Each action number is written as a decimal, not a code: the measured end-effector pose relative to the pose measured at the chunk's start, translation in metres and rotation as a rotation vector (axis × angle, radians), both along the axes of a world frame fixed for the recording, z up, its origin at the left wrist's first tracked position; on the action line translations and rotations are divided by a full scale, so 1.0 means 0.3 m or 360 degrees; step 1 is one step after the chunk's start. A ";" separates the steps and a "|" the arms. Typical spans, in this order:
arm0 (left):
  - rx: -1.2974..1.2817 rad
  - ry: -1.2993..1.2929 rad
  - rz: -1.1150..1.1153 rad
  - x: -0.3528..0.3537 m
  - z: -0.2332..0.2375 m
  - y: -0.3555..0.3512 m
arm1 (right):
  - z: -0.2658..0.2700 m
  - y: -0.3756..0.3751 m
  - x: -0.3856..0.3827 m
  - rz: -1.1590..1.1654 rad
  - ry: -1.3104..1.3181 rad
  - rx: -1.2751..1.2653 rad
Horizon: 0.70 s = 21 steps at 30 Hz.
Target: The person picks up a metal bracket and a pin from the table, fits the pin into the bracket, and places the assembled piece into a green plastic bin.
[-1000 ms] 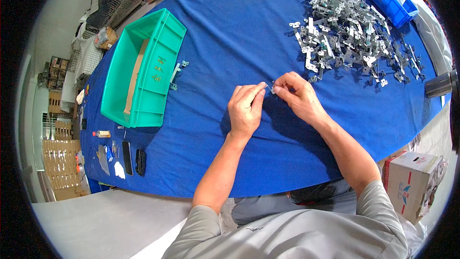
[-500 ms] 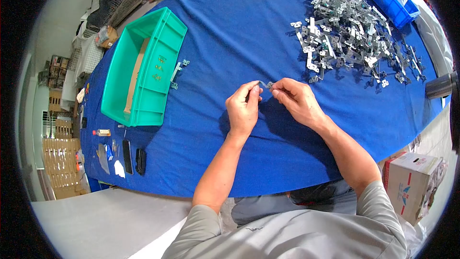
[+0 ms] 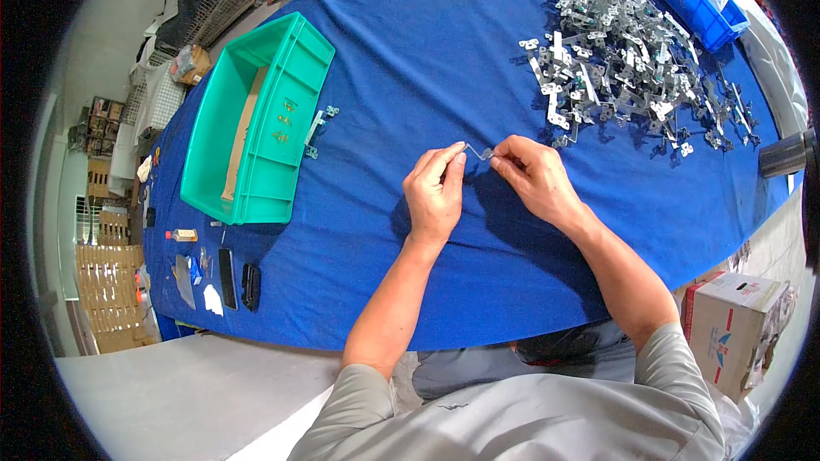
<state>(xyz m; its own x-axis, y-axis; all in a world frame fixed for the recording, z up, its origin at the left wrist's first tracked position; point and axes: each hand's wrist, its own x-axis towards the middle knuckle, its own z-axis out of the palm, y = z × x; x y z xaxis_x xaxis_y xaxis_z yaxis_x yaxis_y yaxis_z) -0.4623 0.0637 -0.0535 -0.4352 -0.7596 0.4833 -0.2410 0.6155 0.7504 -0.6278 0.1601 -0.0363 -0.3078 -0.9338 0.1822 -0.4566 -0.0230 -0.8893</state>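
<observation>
Between my two hands, above the blue cloth, is a small bent metal bracket [image 3: 480, 154]. My left hand [image 3: 435, 192] pinches its left end between thumb and fingertips. At the other end, the fingers of my right hand [image 3: 540, 177] are closed on it, covering part of that end. A large heap of similar metal brackets [image 3: 615, 55] lies to the upper right, beyond my right hand. One more metal bracket [image 3: 315, 131] lies against the near side of the green crate [image 3: 282, 141], left of my hands.
The blue cloth [image 3: 393, 51] covers the table. A blue bin [image 3: 683, 0] stands behind the heap. At the lower left lie a small bottle [image 3: 181, 236], a black phone-like slab [image 3: 226, 278] and a black case [image 3: 250, 287]. A cardboard box [image 3: 730, 333] sits at the lower right.
The bracket has turned, and its bent profile now shows between my hands. My right hand has shifted slightly to the right, widening the gap between my fingertips.
</observation>
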 end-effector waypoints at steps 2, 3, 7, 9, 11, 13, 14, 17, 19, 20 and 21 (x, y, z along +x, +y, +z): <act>-0.0100 0.0002 0.0006 -0.004 -0.001 0.002 | -0.017 0.000 0.000 -0.0021 0.0018 0.0007; -0.0113 -0.0008 0.0002 -0.003 -0.001 0.003 | -0.022 -0.001 0.003 -0.0047 -0.0083 0.0045; -0.0160 -0.0036 0.0009 -0.007 -0.003 0.000 | -0.020 -0.009 0.009 -0.0013 -0.0529 0.0137; -0.0181 -0.0071 0.0005 -0.005 0.005 0.005 | -0.042 -0.013 0.006 0.0077 -0.0632 0.0063; -0.0164 -0.0073 -0.0029 -0.004 0.015 0.009 | -0.046 -0.011 -0.002 0.0087 -0.0561 0.0142; -0.0209 -0.0059 -0.0075 -0.005 0.014 0.007 | -0.027 -0.004 -0.009 0.0064 -0.0400 0.0282; -0.0223 -0.0061 -0.0084 -0.004 0.014 0.004 | -0.036 -0.010 -0.008 0.0022 -0.0216 0.0074; -0.0201 -0.0053 -0.0117 -0.007 0.012 0.006 | -0.052 -0.015 -0.014 -0.0113 -0.0090 -0.0244; -0.0128 -0.0046 -0.0114 -0.008 0.016 0.013 | -0.027 -0.015 -0.013 -0.0197 -0.0594 -0.0079; 0.0028 -0.0042 -0.0069 -0.003 0.000 0.010 | -0.006 -0.014 -0.006 -0.0214 -0.0781 -0.0064; 0.0233 0.0027 -0.0035 -0.002 -0.007 0.009 | -0.006 -0.008 -0.003 -0.0136 -0.0708 -0.0005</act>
<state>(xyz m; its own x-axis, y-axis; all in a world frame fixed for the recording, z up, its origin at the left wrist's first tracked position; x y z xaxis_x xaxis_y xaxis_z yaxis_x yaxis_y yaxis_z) -0.4629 0.0664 -0.0555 -0.4450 -0.8130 0.3755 -0.2151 0.5041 0.8364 -0.6287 0.1578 -0.0379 -0.4326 -0.9014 0.0177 -0.0307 -0.0049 -0.9995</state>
